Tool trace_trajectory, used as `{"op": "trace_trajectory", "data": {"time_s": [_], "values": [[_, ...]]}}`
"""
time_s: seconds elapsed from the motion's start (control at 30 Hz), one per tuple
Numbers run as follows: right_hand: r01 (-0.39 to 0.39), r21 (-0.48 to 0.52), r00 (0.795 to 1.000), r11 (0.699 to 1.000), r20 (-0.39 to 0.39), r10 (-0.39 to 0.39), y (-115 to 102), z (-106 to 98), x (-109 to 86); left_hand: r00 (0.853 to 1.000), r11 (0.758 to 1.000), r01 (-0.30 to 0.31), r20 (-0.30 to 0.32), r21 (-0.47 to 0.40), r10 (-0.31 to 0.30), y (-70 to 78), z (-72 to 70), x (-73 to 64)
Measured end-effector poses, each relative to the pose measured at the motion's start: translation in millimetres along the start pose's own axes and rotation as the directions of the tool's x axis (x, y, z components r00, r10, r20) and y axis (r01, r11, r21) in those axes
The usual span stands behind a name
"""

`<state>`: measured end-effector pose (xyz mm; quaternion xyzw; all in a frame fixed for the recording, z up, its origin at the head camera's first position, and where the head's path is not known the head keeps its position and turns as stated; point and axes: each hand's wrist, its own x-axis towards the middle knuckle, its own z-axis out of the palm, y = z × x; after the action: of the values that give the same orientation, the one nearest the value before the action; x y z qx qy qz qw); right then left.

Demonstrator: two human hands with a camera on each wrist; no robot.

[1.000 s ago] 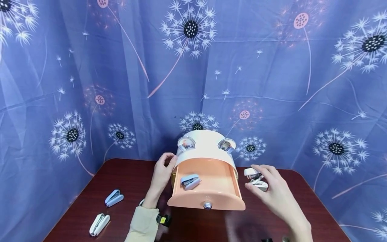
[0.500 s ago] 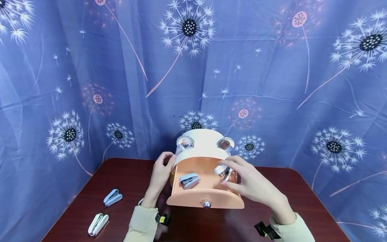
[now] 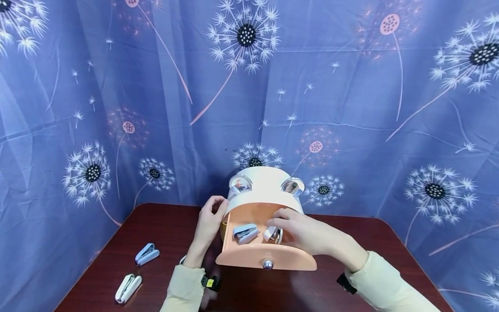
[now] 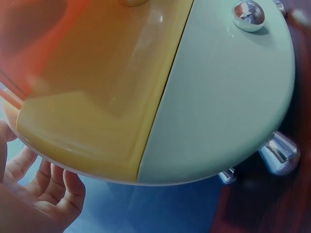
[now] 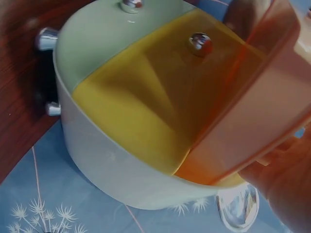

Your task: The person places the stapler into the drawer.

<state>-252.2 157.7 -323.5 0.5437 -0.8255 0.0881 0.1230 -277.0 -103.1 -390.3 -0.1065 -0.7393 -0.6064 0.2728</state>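
Note:
A small rounded drawer cabinet (image 3: 265,184) with a white shell stands on the table, its peach top drawer (image 3: 266,256) pulled out. In that drawer lies a bluish stapler (image 3: 245,234). My right hand (image 3: 308,229) reaches in over the drawer's right side and holds a white stapler (image 3: 272,234) by fingers and thumb, low beside the bluish one. The thumb is mostly hidden behind the drawer front. My left hand (image 3: 209,221) rests its fingertips against the cabinet's left side; the left wrist view shows bent fingers (image 4: 53,187) along the shell's edge.
On the table's left lie a blue stapler (image 3: 147,254) and a white stapler (image 3: 128,288). Below the peach drawer are a shut yellow drawer (image 4: 97,116) and a green drawer (image 4: 218,102). A blue dandelion-print curtain (image 3: 249,108) hangs behind the table.
My right hand has carried the white stapler from right of the cabinet leftward over the drawer and down into it. The left hand has stayed at the cabinet's side.

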Motion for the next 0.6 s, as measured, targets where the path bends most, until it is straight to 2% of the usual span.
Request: {"op": "trace_trajectory", "data": {"time_s": [0.33, 0.6], "values": [[0.026, 0.070, 0.995, 0.997, 0.096, -0.033, 1, 6, 16.3, 1.000, 1.000, -0.006, -0.004, -0.014, 0.006, -1.0, 0.8, 0.5], [0.021, 0.070, 0.994, 0.997, 0.102, -0.029, 2, 9, 23.0, 1.000, 1.000, -0.001, -0.008, -0.015, 0.001, -1.2, 1.6, 0.6]]}}
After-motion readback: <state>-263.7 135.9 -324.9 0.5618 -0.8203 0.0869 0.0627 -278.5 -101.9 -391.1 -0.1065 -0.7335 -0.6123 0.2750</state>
